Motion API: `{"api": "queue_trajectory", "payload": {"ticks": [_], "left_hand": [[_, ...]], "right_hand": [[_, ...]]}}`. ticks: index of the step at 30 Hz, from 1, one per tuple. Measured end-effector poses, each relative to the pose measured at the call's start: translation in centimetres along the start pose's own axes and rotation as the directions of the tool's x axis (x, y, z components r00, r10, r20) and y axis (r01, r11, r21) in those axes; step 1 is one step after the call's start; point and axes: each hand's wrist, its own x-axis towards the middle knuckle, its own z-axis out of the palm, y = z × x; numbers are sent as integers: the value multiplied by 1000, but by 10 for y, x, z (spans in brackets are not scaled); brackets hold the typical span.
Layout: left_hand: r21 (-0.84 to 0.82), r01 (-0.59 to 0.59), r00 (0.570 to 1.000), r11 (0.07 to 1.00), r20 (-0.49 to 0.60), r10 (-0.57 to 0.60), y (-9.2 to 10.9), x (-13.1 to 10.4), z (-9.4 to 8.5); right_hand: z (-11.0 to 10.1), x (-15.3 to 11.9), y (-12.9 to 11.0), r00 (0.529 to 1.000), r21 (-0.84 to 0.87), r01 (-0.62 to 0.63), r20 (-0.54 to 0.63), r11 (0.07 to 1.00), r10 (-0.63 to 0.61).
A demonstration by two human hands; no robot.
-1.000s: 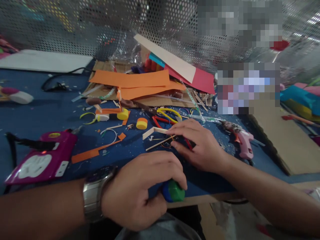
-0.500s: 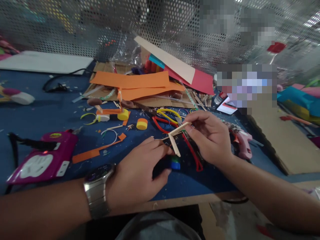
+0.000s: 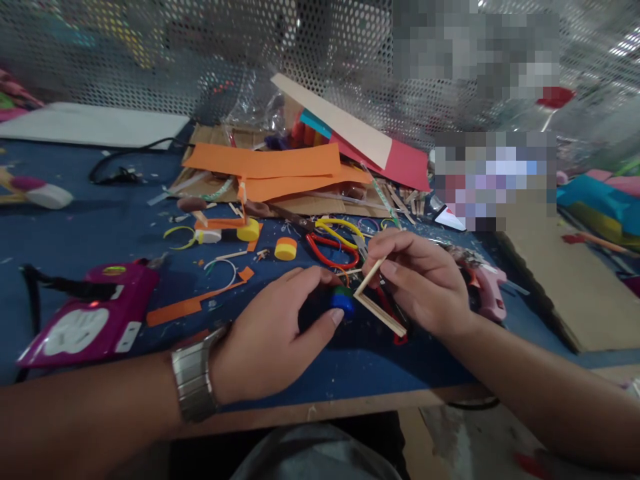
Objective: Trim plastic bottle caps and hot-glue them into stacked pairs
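Pinched at one end by my right hand (image 3: 425, 280) is a V-shaped piece of joined thin wooden sticks (image 3: 383, 317), its longer arm slanting down toward the table edge. A blue and green round piece, like stacked bottle caps (image 3: 343, 305), sits between the thumb and fingers of my left hand (image 3: 273, 333). My left thumb tip touches its blue side, and the fingertips curl behind it. Scissors with red and yellow handles (image 3: 334, 250) lie just beyond both hands. Under the wooden piece, a red-handled tool is partly hidden.
A purple glue-gun-like device (image 3: 95, 313) with a cord lies left. On the right are a pink glue gun (image 3: 490, 290) and a cardboard sheet (image 3: 565, 287). Behind lie orange paper strips (image 3: 265, 160). An orange and yellow cap (image 3: 285, 249) and small scraps dot the blue table.
The wooden piece has turned in my right hand, its free arm swinging down to the right. My left hand has closed its thumb and fingers about the blue and green caps.
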Motion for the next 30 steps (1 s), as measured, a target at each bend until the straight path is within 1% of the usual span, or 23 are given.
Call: {"api": "queue_trajectory", "payload": {"ticks": [4, 8, 13, 17, 19, 23, 30], "left_hand": [[-79, -9, 1000, 997, 7, 9, 4, 1, -3], [-123, -18, 1000, 992, 23, 21, 6, 2, -5], [-202, 8, 998, 979, 64, 5, 6, 2, -6], [-209, 15, 996, 978, 92, 4, 5, 2, -6], [-198, 18, 995, 980, 96, 1, 5, 2, -5], [-200, -12, 995, 980, 91, 30, 4, 2, -5], [-215, -21, 994, 976, 100, 44, 4, 4, -7]], "right_hand": [[3, 1, -3, 998, 101, -11, 68, 995, 5], [3, 0, -5, 995, 126, -31, 99, 992, 18], [3, 2, -7, 987, 162, -53, 161, 985, 26], [5, 2, -8, 976, 191, -95, 211, 977, 54], [6, 2, -9, 974, 199, -111, 218, 974, 67], [6, 2, -9, 971, 203, -128, 225, 971, 82], [5, 2, -11, 972, 153, -103, 227, 983, 66]]}}
